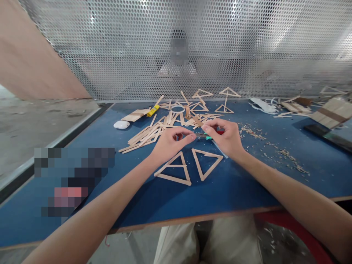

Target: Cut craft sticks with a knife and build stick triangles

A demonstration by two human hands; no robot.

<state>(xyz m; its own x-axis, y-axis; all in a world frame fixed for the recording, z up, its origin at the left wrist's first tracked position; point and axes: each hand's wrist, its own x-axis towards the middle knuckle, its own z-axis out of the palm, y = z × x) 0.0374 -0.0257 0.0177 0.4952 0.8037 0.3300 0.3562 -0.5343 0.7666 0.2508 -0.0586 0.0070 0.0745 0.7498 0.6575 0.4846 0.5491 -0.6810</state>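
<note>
My left hand (174, 143) is closed in a pinch, thumb against fingertips, above the blue table. Close by on its right, my right hand (224, 137) is also pinched. Some small, dark, thin thing shows between the two sets of fingertips, too small to name. A green piece (208, 138) and a red piece (220, 132) lie just under my right hand. Below my hands rest two triangles of glued craft sticks: the left triangle (176, 179) has a crossbar, and the right triangle (210, 170) has a short extra stick along its top side.
Loose craft sticks (145, 135) are piled behind my left hand, near a white case (121, 125) and a yellow glue tube (153, 110). More stick triangles (227, 91) stand by the perforated metal panel (137, 55). Wood scraps (291, 159) are scattered at right, near a bundle of sticks (331, 113).
</note>
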